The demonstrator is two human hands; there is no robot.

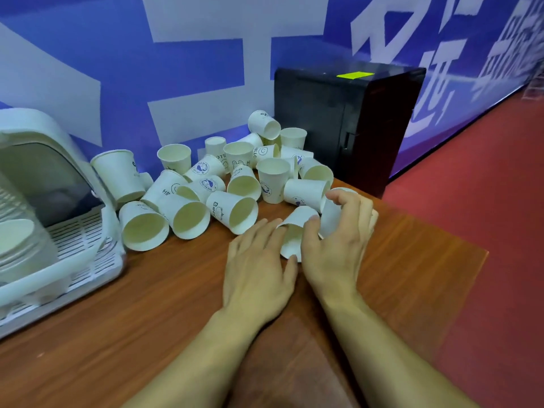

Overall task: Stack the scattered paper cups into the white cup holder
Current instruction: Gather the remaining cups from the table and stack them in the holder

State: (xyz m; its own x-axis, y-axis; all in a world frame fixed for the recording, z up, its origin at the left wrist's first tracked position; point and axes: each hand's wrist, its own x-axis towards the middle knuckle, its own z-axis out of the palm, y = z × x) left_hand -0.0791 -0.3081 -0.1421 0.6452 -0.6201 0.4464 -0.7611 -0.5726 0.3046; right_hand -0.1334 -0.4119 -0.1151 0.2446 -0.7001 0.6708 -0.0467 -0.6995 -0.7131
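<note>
Now I want to nest these two before carrying anything. My right hand (338,240) curls round one paper cup (331,214) at about one o'clock from my wrists, while my left hand (259,260) lies straight-fingered against the tipped cup (294,231) beside it, steadying rather than gripping. I should line the mouths up squarely and slide one into the other gently, since thin walls crush easily. Whether my right thumb also pins the tipped cup I cannot quite tell. The loose cups (229,184) — white with small blue prints, most on their sides — heap at twelve o'clock on the table (176,319). The white cup holder (88,245) sits at nine o'clock, with a stack lying in it.
</note>
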